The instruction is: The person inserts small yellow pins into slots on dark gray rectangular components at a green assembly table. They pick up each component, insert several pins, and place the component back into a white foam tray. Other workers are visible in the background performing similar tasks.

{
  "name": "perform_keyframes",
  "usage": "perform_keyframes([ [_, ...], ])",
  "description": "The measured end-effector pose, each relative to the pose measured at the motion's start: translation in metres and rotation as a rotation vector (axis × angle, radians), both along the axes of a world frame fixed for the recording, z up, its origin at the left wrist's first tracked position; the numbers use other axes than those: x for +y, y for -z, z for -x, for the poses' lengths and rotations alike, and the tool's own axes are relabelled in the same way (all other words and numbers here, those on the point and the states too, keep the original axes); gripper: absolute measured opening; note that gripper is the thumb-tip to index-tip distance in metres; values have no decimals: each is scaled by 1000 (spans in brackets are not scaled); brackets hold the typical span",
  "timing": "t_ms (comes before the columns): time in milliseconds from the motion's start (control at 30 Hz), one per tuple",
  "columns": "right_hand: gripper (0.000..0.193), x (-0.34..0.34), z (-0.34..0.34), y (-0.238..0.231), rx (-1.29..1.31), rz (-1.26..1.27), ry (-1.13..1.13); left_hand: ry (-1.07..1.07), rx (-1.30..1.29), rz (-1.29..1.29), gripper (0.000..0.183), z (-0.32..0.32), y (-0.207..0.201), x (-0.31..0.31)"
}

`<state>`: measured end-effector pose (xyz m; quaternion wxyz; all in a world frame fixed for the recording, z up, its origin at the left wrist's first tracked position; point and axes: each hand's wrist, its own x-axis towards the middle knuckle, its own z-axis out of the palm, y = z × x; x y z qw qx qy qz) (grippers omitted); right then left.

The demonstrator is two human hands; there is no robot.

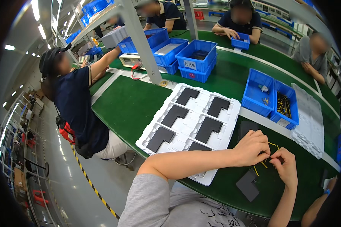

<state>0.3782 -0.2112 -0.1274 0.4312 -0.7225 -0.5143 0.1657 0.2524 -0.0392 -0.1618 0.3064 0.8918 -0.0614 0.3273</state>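
My left hand [254, 148] is closed, fingertips pinched together over the green table. Close on its right, my right hand [285, 162] also pinches. What sits between the fingertips is too small to make out. Thin yellow strips [256, 171] lie around and beneath the fingers. Just nearer to me rests a flat black L-shaped piece [248, 185]. Another flat black piece [249, 128] is partly hidden behind my left hand. Left of my hands, a white moulded tray [170, 142] holds several black L-shaped pieces [208, 129]; my left forearm crosses its near part.
Beyond my hands stand a blue bin [257, 89] with a few small bits and a blue bin [284, 106] of yellow-and-black strips. A translucent tray [308, 121] lies to their right. Stacked blue bins [197, 56] and a metal post [140, 41] rise farther back. Co-workers sit around.
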Motion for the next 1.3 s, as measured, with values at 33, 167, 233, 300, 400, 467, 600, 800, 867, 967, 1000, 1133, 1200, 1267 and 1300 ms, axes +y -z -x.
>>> perform_keyframes([
  [33, 13, 2, 3, -1, -47, -28, -6, 9, 18, -2, 13, 0, 0, 0],
  [167, 14, 3, 2, -1, -92, -45, -19, -9, 26, 41, 9, 2, -5, -3],
  [233, 14, 2, 3, -2, -106, -60, -17, -3, 21, 39, 8, 2, -5, -3],
  [300, 14, 4, 3, -3, -149, -77, -28, 7, 4, 15, 7, 1, -2, -3],
  [400, 13, 4, 2, -3, -159, -85, -38, 12, 15, 12, 7, 0, 0, -5],
  [467, 12, 4, 2, -3, -124, -110, -53, 11, 31, 24, 7, 0, 0, -5],
  [600, 10, 6, 4, -3, 153, -244, 22, -37, 13, -56, 9, -1, 1, -2],
  [800, 12, 1, -13, 8, 289, -298, 206, 19, 124, -368, 35, 12, -16, -3],
  [867, 18, 2, -14, 9, 195, -268, 214, 153, 270, -457, 47, 22, -28, -6],
  [967, 19, 3, -18, 10, -38, -210, 111, 335, 558, -574, 66, 34, -39, -11],
  [1000, 17, 3, -16, 9, -10, -198, 118, 332, 567, -582, 66, 33, -36, -12],
  [1133, 14, 4, -13, 9, 97, -190, 119, 298, 567, -620, 65, 35, -25, -18],
  [1200, 13, 4, -13, 12, 132, -197, 112, 285, 551, -632, 65, 35, -26, -19],
  [1267, 13, 5, -14, 13, 155, -200, 104, 279, 543, -638, 65, 37, -29, -20],
  [1300, 13, 5, -12, 12, 169, -188, 111, 275, 528, -639, 63, 39, -31, -20],
])
